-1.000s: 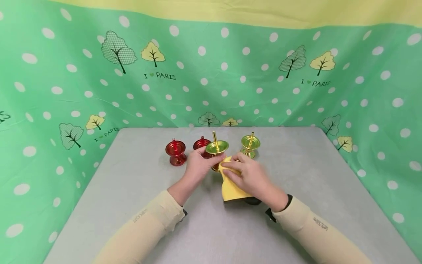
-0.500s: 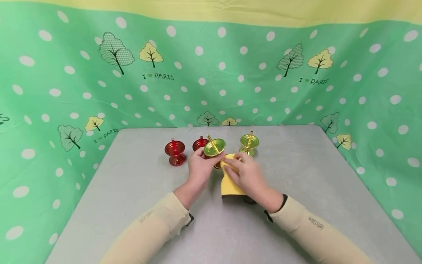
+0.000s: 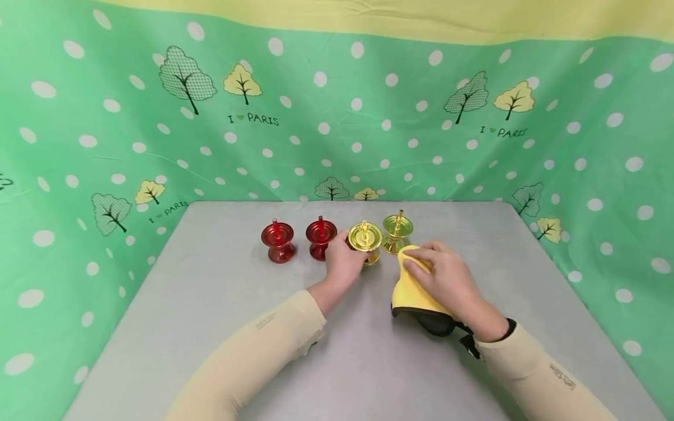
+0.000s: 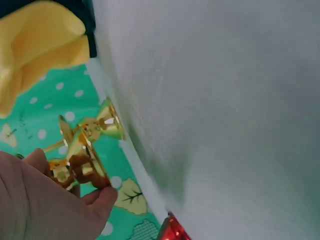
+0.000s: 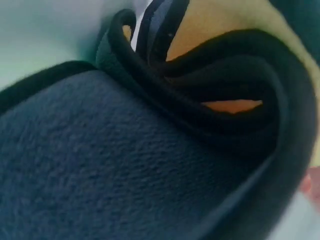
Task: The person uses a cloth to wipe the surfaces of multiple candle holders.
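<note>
My left hand (image 3: 344, 263) grips a shiny gold candle holder (image 3: 365, 235) with a shallow dish, a central stem and a flared base. In the left wrist view, its fingers and thumb curl about the holder; whether the base touches the table I cannot tell. To the right, my right hand (image 3: 447, 280) pinches a yellow cloth (image 3: 413, 292) with a dark border, apart from the held holder. Folds of the cloth's dark bluish side (image 5: 100, 155) fill most of the right wrist view. A second gold candle holder (image 3: 397, 227) stands just behind, to the right.
Two red candle holders stand left of my hands: one farther left (image 3: 278, 237) and one nearer (image 3: 321, 233), partly behind my left hand. All are on a grey table (image 3: 210, 327). A green dotted curtain (image 3: 337, 105) hangs behind it and along the sides.
My left hand has moved right and lowered the gold candle holder beside the other gold one. My right hand has drawn the yellow cloth away to the right.
</note>
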The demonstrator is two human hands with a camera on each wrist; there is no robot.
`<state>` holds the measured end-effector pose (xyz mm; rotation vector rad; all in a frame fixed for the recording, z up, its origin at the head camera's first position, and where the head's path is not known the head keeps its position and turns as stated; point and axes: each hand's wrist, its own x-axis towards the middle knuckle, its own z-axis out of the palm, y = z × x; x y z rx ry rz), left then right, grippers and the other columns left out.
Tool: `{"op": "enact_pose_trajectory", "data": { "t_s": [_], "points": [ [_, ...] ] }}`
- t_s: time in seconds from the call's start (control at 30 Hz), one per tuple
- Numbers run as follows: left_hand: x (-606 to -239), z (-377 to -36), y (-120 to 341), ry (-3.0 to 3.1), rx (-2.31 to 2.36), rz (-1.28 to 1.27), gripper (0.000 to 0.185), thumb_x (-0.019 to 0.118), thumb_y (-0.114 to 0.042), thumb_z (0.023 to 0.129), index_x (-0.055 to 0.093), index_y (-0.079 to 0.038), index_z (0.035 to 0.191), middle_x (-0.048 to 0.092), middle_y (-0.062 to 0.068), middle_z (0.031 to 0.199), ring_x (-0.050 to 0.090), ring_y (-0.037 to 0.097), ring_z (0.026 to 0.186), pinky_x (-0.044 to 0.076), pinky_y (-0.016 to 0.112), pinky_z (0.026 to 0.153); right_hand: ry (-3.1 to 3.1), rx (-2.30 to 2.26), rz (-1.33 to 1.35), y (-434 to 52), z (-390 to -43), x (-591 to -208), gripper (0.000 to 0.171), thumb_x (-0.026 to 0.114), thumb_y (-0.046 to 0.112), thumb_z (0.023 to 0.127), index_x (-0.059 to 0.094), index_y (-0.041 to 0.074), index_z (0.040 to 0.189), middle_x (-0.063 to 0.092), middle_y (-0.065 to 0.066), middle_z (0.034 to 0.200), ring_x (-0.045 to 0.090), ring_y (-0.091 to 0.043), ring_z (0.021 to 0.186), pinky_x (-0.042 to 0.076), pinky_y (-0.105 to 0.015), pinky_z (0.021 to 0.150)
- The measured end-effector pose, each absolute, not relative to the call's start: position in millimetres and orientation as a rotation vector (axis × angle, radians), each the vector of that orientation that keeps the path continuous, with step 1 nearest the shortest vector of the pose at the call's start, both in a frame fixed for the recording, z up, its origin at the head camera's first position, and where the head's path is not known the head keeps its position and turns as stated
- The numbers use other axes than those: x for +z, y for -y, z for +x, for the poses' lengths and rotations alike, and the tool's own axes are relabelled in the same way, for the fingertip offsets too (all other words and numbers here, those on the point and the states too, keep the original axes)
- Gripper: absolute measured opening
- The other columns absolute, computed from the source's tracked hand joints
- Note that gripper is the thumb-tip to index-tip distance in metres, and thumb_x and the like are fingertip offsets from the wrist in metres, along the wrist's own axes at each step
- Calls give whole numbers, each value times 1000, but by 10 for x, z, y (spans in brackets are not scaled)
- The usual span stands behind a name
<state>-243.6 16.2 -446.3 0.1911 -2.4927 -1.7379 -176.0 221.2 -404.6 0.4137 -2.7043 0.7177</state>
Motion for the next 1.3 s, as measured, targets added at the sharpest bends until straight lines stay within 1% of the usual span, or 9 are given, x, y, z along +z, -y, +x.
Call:
{"op": "enact_pose_trajectory", "data": {
  "t_s": [0.17,0.43,0.63,0.77,0.9,1.03,1.17,1.3],
  "points": [
    [-4520,-2571,-247,2570,-1604,258,51,94,-7,78,70,-4,123,77,13,125,71,29,123,57,45,109,2714,742,411,-2280,-1769,-4067,24,78,28,100,83,15,120,73,-9,105,67,-28,93,53,-41,75],
    [-4627,-2675,-299,2586,-1579,348,49,89,-4,83,66,-2,126,75,16,127,71,32,124,58,45,109,2697,735,454,-2273,-1778,-4108,23,79,26,99,84,15,119,72,-8,102,64,-22,85,48,-32,68],
    [-4638,-2669,-311,2606,-1556,326,50,91,-8,82,66,-2,125,75,16,126,70,33,124,58,45,109,2679,734,440,-2298,-1781,-4113,23,79,25,99,83,14,119,72,-10,102,66,-26,87,50,-35,68],
    [-4620,-2603,-349,2620,-1500,303,49,94,-12,80,68,-1,121,77,17,121,72,34,120,59,46,106,2704,732,421,-2325,-1788,-4084,25,77,28,100,83,13,121,73,-12,107,68,-28,92,54,-41,73],
    [-4591,-2518,-433,2646,-1526,223,51,95,-14,78,71,-4,122,78,14,122,72,32,120,59,45,106,2707,735,392,-2375,-1780,-4042,26,77,27,101,82,13,122,72,-14,111,68,-30,96,56,-46,77],
    [-4587,-2489,-504,2623,-1604,160,51,95,-10,79,71,-5,123,78,13,123,71,30,122,58,45,107,2682,739,393,-2404,-1761,-4012,24,78,25,100,83,14,121,72,-11,108,68,-30,96,55,-45,77],
    [-4628,-2518,-501,2613,-1579,214,50,93,-4,77,72,-4,122,78,14,122,72,30,121,58,44,108,2671,720,406,-2413,-1748,-4024,23,78,25,100,83,13,118,72,-12,106,69,-29,94,55,-42,74],
    [-4652,-2574,-450,2619,-1554,252,51,93,-2,76,70,-1,122,78,16,122,72,32,120,57,45,109,2667,707,391,-2432,-1739,-4045,22,78,23,99,83,11,117,72,-12,105,69,-30,93,55,-43,74]
  ]
}}
